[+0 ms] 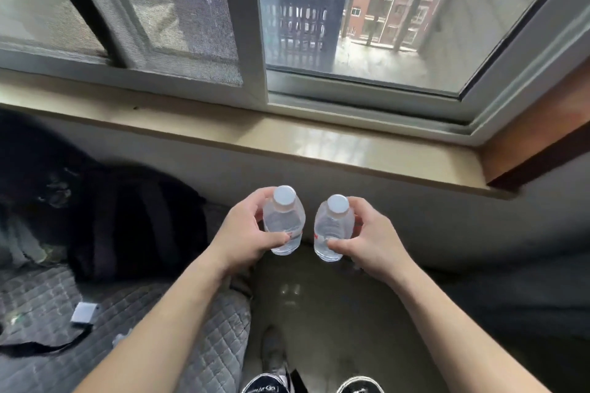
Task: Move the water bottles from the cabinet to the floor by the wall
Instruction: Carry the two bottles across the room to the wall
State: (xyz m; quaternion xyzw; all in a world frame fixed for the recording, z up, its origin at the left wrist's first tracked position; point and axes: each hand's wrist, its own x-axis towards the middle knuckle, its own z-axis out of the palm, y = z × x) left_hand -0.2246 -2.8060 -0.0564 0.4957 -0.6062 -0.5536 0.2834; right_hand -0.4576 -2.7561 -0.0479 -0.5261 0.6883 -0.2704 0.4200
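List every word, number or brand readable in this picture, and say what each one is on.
Nothing is legible.
Left bottle label: red print, too blurred to read.
Right bottle label: red mark, too blurred to read.
Left shoe: white lettering, too blurred to read.

One head-worn camera looks forward and steeply down. The floor [335, 313] lies near below; the windowsill [319, 143] stands ahead.
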